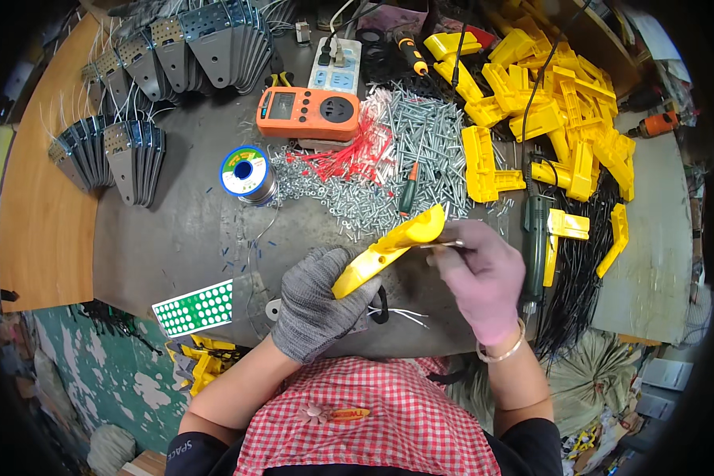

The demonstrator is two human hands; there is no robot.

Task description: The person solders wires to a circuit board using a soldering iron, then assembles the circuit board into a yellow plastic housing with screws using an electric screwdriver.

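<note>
My left hand (313,301), in a grey knit glove, grips the lower end of a yellow plastic handle shell (365,270), which tilts up to the right above the bench. In a pink glove, my right hand (486,274) pinches a thin metal piece (446,243) close to the shell's upper end. The exact kind of that piece is hard to make out. Beyond my hands a screwdriver (409,190) with a dark green and orange handle lies on a heap of long screws (432,139). White wires (404,315) stick out beside my left hand.
Yellow shells (563,103) pile up at the back right, above black cables (575,293) and a dark electric screwdriver (536,246). An orange meter (308,113), a power strip (335,67) and a solder spool (246,173) stand farther back. Grey metal plates (135,163) with wires fill the back left.
</note>
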